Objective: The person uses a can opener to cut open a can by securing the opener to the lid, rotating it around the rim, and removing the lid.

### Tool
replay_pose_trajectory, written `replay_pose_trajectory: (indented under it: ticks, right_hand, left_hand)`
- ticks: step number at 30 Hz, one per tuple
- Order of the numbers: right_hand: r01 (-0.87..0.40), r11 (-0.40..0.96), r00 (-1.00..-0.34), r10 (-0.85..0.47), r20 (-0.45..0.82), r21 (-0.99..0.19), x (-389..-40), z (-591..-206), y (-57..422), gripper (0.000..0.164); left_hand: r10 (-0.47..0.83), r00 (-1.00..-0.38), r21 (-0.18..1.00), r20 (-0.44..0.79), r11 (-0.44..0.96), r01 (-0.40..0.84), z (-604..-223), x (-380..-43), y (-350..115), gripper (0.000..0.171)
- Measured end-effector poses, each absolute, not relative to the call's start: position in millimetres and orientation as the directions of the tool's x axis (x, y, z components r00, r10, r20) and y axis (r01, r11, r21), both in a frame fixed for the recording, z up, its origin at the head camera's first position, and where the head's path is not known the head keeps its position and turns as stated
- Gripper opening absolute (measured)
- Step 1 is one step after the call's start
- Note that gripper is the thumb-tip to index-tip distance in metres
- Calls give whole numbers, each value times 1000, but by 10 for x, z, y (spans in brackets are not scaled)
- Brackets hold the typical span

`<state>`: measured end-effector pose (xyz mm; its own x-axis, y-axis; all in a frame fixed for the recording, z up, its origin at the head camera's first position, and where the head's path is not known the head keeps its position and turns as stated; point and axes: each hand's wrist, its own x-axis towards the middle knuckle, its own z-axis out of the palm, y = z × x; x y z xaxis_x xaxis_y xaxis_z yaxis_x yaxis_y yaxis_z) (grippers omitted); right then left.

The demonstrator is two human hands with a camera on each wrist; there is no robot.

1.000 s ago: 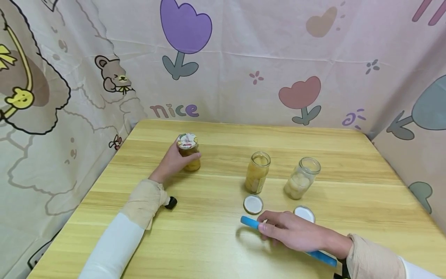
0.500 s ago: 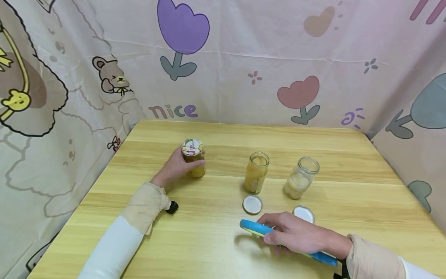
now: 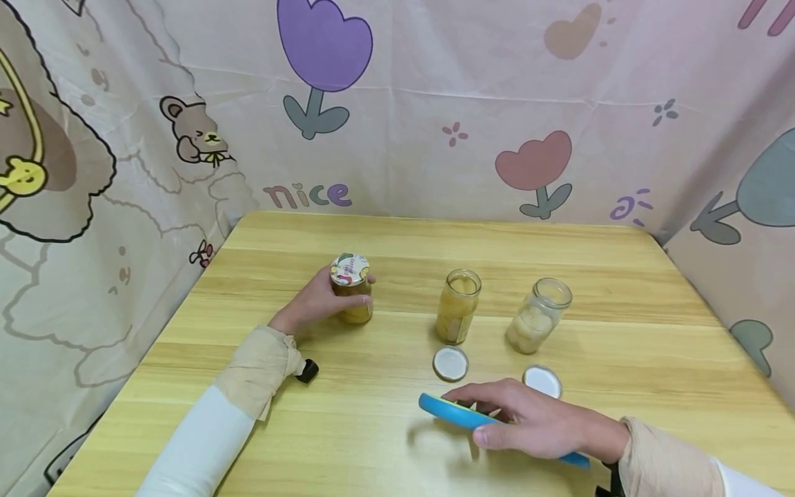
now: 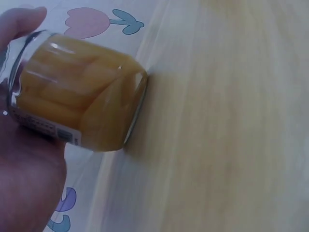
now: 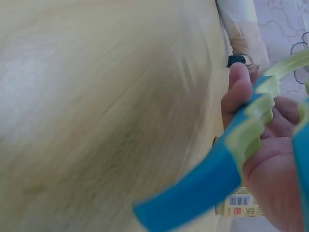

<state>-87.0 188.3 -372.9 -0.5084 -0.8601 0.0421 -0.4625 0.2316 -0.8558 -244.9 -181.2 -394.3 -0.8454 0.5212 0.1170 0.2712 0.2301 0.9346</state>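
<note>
My left hand (image 3: 313,301) grips a glass jar (image 3: 357,314) of yellow fruit pieces, its printed lid (image 3: 350,269) on top. The left wrist view shows the fruit jar's base close over the wooden tabletop. On the near right, my right hand (image 3: 537,422) holds a blue jar opener (image 3: 456,413) above the table. The right wrist view shows the yellow-green toothed inner edges (image 5: 260,108) of the opener, with fingers curled by one arm of it. The opener's middle is partly hidden by the hand in the head view.
An uncovered jar of yellow fruit (image 3: 457,314) stands mid-table, and an uncovered jar of pale round fruit (image 3: 533,328) to its right. Two lids, a left one (image 3: 450,364) and a right one (image 3: 542,382), lie white side up in front. A patterned cloth (image 3: 422,166) hangs behind.
My left hand has brought the lidded fruit jar rightward and nearer to me. My right hand has tilted the jar opener, its far end shifting slightly left. The uncovered jars stay put.
</note>
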Motion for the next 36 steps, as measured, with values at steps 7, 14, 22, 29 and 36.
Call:
replay_pose_trajectory:
  ticks: [7,14,22,29,36]
  right_hand:
    - [-428,252,-473,-881,-23,-868,-851,-3701,1903,46]
    - [-390,243,-526,-851,-2,-888,-852,-3721,1892,43]
    - [-327,226,-590,-807,12,-918,-866,-3742,1872,53]
    - [-341,308,-626,-779,-30,-888,-862,-3720,1875,65]
    - [-431,314,-619,-785,25,-846,-863,-3720,1868,59]
  left_hand:
    - [602,-793,936,97,216,278,-3945,-2416,-1750,52]
    - [642,-760,943,99,182,277,-3953,-2374,-1679,50]
    - [670,-734,946,111,156,285,-3960,-2364,-1636,44]
    - [683,-726,948,82,172,269,-3967,-2341,-1627,44]
    - [699,-711,958,71,150,244,-3945,-2309,-1597,45]
